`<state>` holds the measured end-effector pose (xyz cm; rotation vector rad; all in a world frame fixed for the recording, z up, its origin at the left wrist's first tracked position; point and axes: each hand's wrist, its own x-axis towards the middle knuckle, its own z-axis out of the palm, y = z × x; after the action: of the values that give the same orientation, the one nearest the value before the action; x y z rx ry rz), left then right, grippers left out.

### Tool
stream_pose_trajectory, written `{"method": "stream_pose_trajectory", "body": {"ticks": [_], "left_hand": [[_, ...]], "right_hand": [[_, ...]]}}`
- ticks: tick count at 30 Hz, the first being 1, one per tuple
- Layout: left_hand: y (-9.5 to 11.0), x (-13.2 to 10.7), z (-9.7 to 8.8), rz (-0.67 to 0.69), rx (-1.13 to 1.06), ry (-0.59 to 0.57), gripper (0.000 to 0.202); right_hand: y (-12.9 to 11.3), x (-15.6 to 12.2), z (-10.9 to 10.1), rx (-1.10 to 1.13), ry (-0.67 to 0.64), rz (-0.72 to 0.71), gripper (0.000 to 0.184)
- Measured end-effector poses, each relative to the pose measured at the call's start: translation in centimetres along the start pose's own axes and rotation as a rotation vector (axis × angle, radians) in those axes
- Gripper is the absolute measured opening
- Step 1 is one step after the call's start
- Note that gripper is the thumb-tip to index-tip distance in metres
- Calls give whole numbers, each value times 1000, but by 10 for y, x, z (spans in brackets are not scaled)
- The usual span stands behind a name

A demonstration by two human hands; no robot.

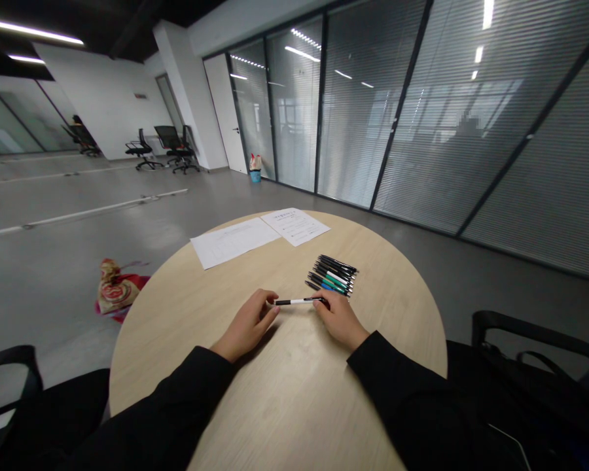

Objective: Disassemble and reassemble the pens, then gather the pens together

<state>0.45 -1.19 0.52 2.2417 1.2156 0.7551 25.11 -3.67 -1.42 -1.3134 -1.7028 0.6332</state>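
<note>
One black-and-white pen (294,301) is out of the bunch, clamped end to end between left hand (248,325) and right hand (334,319), near the round table's (397,314) centre. Other pens (331,275) sit bunched toward the far right edge; two paper sheets (294,226) lie at the far edge.

Two hands (248,325) (336,319), one pen (294,301) between them, two paper sheets (233,242) (294,226).

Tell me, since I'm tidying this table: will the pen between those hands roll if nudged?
The pen looks slim and round, so it would probably roll on the smooth table. It seems rigid and light, so a small push could likely send it some way.
</note>
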Motion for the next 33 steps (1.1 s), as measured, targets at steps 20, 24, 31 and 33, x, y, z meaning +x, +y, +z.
{"method": "stream_pose_trajectory", "body": {"ticks": [20, 24, 31, 33], "left_hand": [[3, 1, -1, 31, 36, -21, 20], [3, 2, -2, 30, 36, -20, 21], [-1, 2, -2, 41, 34, -36, 22], [0, 2, -2, 46, 37, -36, 21]], "right_hand": [[1, 0, 1, 7, -8, -12, 17], [1, 0, 1, 9, -2, -13, 18], [2, -1, 1, 11, 5, -21, 19], [2, -1, 1, 12, 6, -24, 19]]}}
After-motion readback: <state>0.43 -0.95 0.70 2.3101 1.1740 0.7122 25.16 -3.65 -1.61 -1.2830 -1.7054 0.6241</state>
